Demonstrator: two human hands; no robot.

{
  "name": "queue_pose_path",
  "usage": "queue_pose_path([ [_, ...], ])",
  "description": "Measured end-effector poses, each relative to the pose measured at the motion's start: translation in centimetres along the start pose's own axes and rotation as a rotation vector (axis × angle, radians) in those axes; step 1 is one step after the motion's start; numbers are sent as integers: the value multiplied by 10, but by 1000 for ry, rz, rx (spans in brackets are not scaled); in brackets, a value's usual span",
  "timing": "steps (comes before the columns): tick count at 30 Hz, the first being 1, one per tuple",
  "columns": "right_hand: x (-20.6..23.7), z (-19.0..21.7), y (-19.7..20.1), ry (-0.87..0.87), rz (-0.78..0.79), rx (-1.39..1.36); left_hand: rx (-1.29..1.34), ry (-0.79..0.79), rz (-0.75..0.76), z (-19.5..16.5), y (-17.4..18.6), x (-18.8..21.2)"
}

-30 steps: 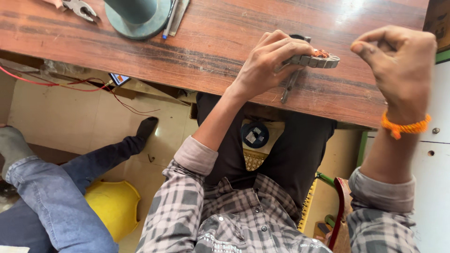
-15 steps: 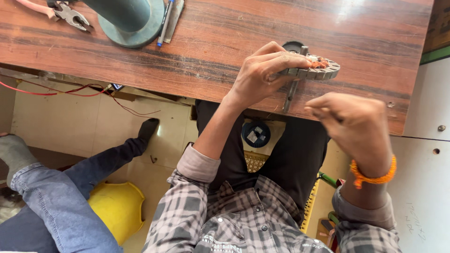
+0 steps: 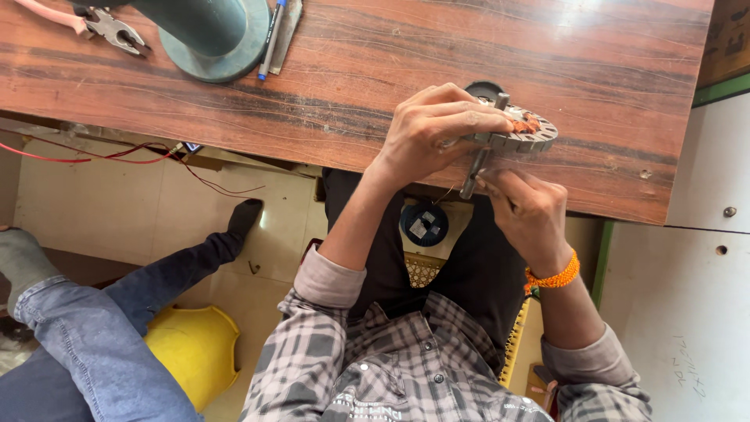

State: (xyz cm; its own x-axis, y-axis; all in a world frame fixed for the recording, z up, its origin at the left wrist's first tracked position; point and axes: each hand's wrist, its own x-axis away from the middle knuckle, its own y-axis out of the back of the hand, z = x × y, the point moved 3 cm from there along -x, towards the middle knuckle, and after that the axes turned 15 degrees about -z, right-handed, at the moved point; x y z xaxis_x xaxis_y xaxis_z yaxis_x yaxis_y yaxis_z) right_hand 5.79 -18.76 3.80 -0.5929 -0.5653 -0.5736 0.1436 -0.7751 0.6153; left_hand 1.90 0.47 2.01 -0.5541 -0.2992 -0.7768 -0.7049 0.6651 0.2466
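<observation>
— Left hand [image 3: 437, 133]: what's it doing?
— Clamped over a round metal stator [image 3: 525, 134] with copper windings, pinning it at the near edge of the wooden table [image 3: 375, 70].
— And the right hand [image 3: 530, 212]?
— Just below the stator, fingers pinched narrow around its steel shaft [image 3: 474, 166], an orange band on the wrist.
— Anything farther off?
— Far across the table from the stator stand a green cylinder base [image 3: 211, 35], a blue pen [image 3: 269, 39] and pliers [image 3: 109, 27].

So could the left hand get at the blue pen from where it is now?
Probably yes. The left hand rests on the stator, and bare tabletop lies between it and the pen beside the green base, though it would have to release the stator.
</observation>
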Motion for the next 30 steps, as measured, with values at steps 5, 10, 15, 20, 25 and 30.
queue_pose_path([
  [5, 4, -3, -2, -24, -51, -58, -49, -36, -53, 3, -3, -1],
  [10, 3, -9, 0, -20, -96, -94, -100, -57, -59, 5, -9, 1],
  [15, 10, -10, -2, -49, -94, -82, -127, -74, -58, 11, -8, 10],
  [20, 15, -12, 0, -32, -116, -64, -269, -298, -67, -3, -10, 22],
  [25, 16, -15, -1, -24, -118, -81, -409, -339, -48, -23, -8, 32],
  [30, 18, -17, -2, -16, -121, -93, -454, -236, -53, -27, -9, 37],
])
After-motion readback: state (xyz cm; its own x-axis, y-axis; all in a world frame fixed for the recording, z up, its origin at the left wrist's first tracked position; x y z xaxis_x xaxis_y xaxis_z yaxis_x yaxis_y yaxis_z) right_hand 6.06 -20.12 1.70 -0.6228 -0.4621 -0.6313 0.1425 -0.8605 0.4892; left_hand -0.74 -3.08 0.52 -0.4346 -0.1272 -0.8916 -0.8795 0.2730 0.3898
